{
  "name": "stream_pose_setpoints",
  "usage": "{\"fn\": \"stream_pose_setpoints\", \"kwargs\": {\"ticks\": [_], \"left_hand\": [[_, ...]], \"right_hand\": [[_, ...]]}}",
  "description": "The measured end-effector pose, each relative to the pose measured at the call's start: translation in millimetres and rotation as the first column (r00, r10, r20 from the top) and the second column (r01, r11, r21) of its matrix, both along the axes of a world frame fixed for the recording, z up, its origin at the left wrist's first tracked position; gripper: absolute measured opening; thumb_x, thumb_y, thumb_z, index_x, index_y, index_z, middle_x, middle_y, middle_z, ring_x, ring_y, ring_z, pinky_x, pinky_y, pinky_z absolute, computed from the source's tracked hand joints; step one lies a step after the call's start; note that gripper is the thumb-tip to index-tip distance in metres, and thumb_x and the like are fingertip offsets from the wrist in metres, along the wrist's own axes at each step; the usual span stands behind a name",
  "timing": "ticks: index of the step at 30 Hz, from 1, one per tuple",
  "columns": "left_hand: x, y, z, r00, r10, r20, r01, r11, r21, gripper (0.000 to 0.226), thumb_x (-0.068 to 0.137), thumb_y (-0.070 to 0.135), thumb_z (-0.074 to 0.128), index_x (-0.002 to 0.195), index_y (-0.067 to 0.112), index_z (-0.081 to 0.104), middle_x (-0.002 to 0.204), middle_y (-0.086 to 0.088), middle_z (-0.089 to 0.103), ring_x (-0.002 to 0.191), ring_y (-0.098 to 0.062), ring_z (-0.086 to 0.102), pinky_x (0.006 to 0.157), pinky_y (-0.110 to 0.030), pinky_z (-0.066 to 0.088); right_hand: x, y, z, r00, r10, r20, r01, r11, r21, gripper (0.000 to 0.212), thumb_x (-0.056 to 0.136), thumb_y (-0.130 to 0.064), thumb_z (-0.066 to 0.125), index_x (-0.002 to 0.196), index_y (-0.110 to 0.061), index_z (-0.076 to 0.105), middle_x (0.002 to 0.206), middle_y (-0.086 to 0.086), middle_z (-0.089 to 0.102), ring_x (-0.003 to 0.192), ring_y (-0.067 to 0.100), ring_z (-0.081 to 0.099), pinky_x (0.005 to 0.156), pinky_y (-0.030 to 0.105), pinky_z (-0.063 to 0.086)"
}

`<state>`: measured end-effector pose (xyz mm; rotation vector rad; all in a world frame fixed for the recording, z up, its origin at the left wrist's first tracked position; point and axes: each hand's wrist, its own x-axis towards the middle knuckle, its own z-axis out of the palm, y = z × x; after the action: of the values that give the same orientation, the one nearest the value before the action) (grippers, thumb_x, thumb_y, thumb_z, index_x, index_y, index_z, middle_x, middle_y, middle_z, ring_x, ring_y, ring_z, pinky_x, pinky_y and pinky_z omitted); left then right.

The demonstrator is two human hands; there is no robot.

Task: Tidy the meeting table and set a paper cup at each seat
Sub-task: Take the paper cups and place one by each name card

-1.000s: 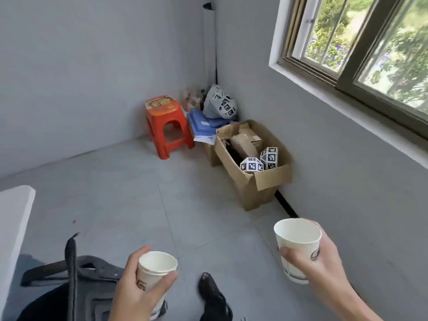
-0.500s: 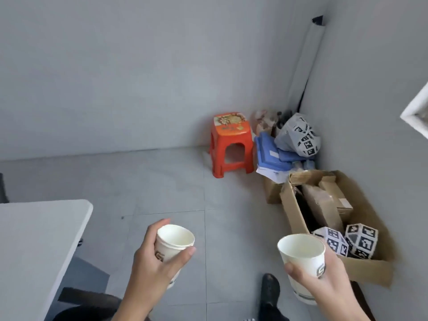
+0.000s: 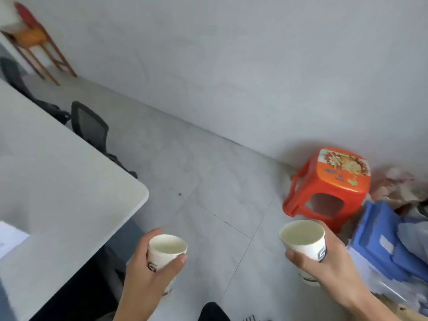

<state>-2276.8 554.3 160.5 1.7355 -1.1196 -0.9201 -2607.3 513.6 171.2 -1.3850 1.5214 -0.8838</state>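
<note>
Paper was what we had in both hands: our left hand (image 3: pixel 152 272) was wrapped around one paper cup (image 3: pixel 165 251), fingers curled on its far side and thumb pressed across the front, and our right hand (image 3: pixel 324 267) was clamped the same way on a second paper cup (image 3: pixel 303 239). We carried both upright, mouths up and well apart, over the floor and not yet above the meeting table (image 3: pixel 58 181), whose rounded corner lay just to our left. Holding one in each hand, we judged, let us serve two seats in a single pass. Black office chairs (image 3: pixel 89 126) stood along the table's far edge, marking where cups belonged.

Compared with half a second before, our view had swung left: the red stool (image 3: pixel 328 181) had slid toward the right edge, the cardboard box had dropped out of sight, and far more tabletop showed. Our grips looked unchanged.
</note>
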Motion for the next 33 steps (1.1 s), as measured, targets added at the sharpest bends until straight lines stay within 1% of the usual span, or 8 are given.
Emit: {"fn": "stream_pose_setpoints", "kwargs": {"ticks": [4,7,11,18,21,24,26,33], "left_hand": [[27,-12,-11,0.968,0.251,0.02,-0.251,0.968,0.023,0.069,0.046,0.041,0.088,0.108,0.04,0.057,0.097,0.032,0.061,0.082,0.01,0.06,0.067,-0.016,0.048],[53,-35,-17,0.92,0.392,-0.006,-0.392,0.919,0.047,0.063,0.056,0.025,0.09,0.111,0.026,0.059,0.09,0.024,0.067,0.072,0.009,0.064,0.057,-0.01,0.049],[100,-76,-15,0.886,0.464,-0.015,-0.463,0.885,0.056,0.08,0.038,0.058,0.077,0.112,0.037,0.055,0.103,0.006,0.065,0.088,-0.006,0.063,0.07,-0.02,0.047],[179,-138,16,0.819,0.573,-0.017,-0.573,0.819,0.026,0.068,0.056,0.045,0.087,0.113,0.045,0.051,0.102,0.012,0.063,0.088,0.001,0.061,0.068,-0.018,0.049],[201,-143,12,0.735,0.677,0.011,-0.677,0.734,0.044,0.07,0.048,0.056,0.08,0.111,0.048,0.05,0.102,0.011,0.064,0.087,-0.002,0.062,0.073,-0.023,0.052],[215,-146,5,0.627,0.779,0.008,-0.777,0.625,0.081,0.062,0.064,0.032,0.087,0.11,0.047,0.049,0.103,0.004,0.064,0.083,-0.006,0.065,0.064,-0.018,0.053],[224,-152,0,0.547,0.837,0.015,-0.833,0.543,0.109,0.06,0.071,0.016,0.084,0.113,0.039,0.049,0.101,0.0,0.063,0.075,-0.001,0.066,0.051,-0.013,0.051],[266,-212,12,0.29,0.955,0.056,-0.953,0.283,0.111,0.062,0.069,0.02,0.085,0.117,0.037,0.05,0.1,0.006,0.066,0.082,-0.006,0.065,0.066,-0.02,0.049]], "right_hand": [[43,-93,2,0.978,0.207,-0.002,-0.207,0.978,-0.024,0.053,0.055,-0.028,0.081,0.103,-0.025,0.058,0.093,-0.011,0.068,0.07,0.005,0.064,0.058,0.012,0.049],[93,-144,-7,0.954,0.3,0.025,-0.3,0.954,-0.024,0.054,0.053,-0.031,0.081,0.102,-0.028,0.058,0.091,-0.014,0.069,0.073,0.004,0.065,0.059,0.01,0.049],[169,-190,-8,0.91,0.41,0.062,-0.41,0.912,-0.007,0.063,0.043,-0.047,0.077,0.101,-0.028,0.06,0.09,-0.013,0.071,0.074,0.006,0.068,0.059,0.009,0.049],[266,-280,11,0.789,0.61,0.077,-0.613,0.789,0.035,0.067,0.042,-0.052,0.075,0.102,-0.023,0.063,0.088,-0.009,0.073,0.072,0.005,0.068,0.061,0.01,0.05],[302,-320,12,0.741,0.671,0.04,-0.672,0.739,0.054,0.058,0.041,-0.055,0.072,0.094,-0.033,0.066,0.087,-0.012,0.074,0.072,0.003,0.068,0.06,0.009,0.049],[344,-358,1,0.66,0.751,0.021,-0.75,0.658,0.064,0.052,0.042,-0.054,0.073,0.093,-0.045,0.064,0.088,-0.008,0.075,0.072,0.006,0.07,0.059,0.011,0.051],[377,-383,-8,0.586,0.81,0.02,-0.808,0.582,0.093,0.052,0.043,-0.054,0.073,0.093,-0.043,0.065,0.088,-0.008,0.075,0.073,0.007,0.071,0.061,0.013,0.052],[523,-473,-23,0.263,0.964,0.042,-0.954,0.253,0.162,0.062,0.047,-0.057,0.073,0.101,-0.03,0.061,0.093,-0.018,0.07,0.08,0.004,0.067,0.06,0.02,0.053]]}}
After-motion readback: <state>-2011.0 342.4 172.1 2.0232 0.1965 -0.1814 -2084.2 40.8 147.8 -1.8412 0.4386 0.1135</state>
